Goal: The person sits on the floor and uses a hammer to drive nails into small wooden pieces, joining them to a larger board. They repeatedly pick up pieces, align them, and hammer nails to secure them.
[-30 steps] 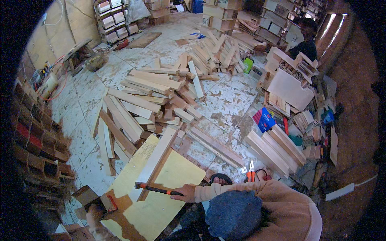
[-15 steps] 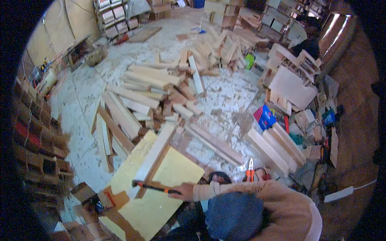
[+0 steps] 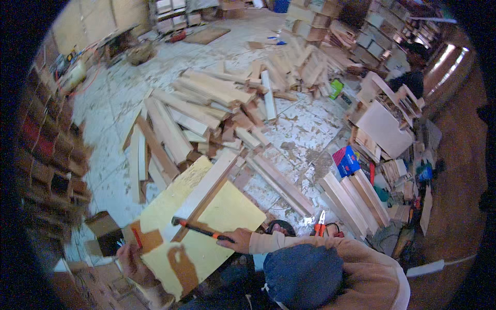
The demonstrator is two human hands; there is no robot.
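My right hand (image 3: 239, 240) is closed round the handle of a hammer (image 3: 199, 229), black with orange bands. The hammer's head is beside the near end of a pale wooden beam (image 3: 205, 187). That beam lies across a yellow board (image 3: 232, 206). At the lower left, my left hand (image 3: 133, 262) is raised by the board's edge, fingertips drawn together. Anything between them is too small to make out. Its shadow falls on the board. An open cardboard box (image 3: 103, 227) stands just beyond this hand.
A large heap of wooden beams (image 3: 206, 98) spreads over the floor ahead. Orange-handled pliers (image 3: 320, 225) lie right of my sandalled foot (image 3: 280, 227). More beams (image 3: 349, 201), a blue-and-red box (image 3: 346, 161) and wooden parts are on the right. Stacked wooden compartments (image 3: 51, 170) line the left.
My left hand has come up from the lower left by the cardboard box, and its shadow now lies on the board. The right hand still holds the hammer near the beam. The view has shifted slightly.
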